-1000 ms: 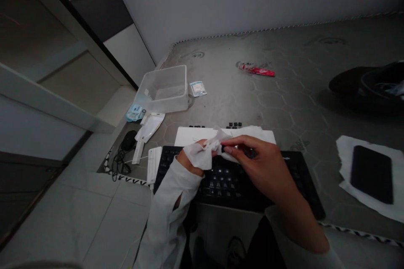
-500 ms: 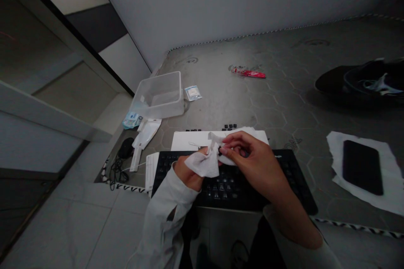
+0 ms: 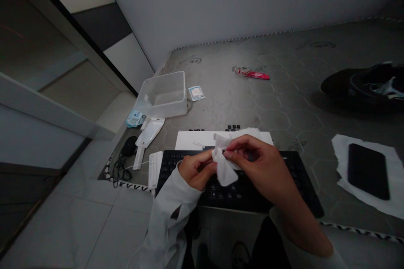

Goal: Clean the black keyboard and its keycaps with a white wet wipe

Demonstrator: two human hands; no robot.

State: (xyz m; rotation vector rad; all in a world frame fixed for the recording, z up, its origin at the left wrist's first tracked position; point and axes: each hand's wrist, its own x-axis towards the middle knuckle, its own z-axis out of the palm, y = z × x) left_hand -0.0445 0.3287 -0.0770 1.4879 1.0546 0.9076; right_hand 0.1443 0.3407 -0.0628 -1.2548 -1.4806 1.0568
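Note:
My left hand (image 3: 196, 171) is closed on a crumpled white wipe (image 3: 226, 172), whose loose end hangs toward me. With thumb and fingertips together, my right hand (image 3: 263, 162) pinches a small black keycap (image 3: 224, 151) against the wipe; most of the keycap is hidden. Both hands are over a black keyboard (image 3: 304, 180) lying along the table's front edge, with some of its keys bare of caps. Behind it, several loose black keycaps (image 3: 234, 126) sit near a white sheet (image 3: 189, 139), which also has a thin wire tool (image 3: 198, 143) on it.
To the left stand a clear plastic box (image 3: 170, 107), a white brush-like tool (image 3: 139, 157) and a black mouse (image 3: 129, 146). A small packet (image 3: 196, 93) and a red wrapper (image 3: 255, 75) lie farther back. A phone (image 3: 368, 172) on white paper and a black cap (image 3: 339, 80) are at right.
The wipe has swung off the back of my left hand and now hangs between both hands. My left fingers have turned into view. The whole view has shifted slightly.

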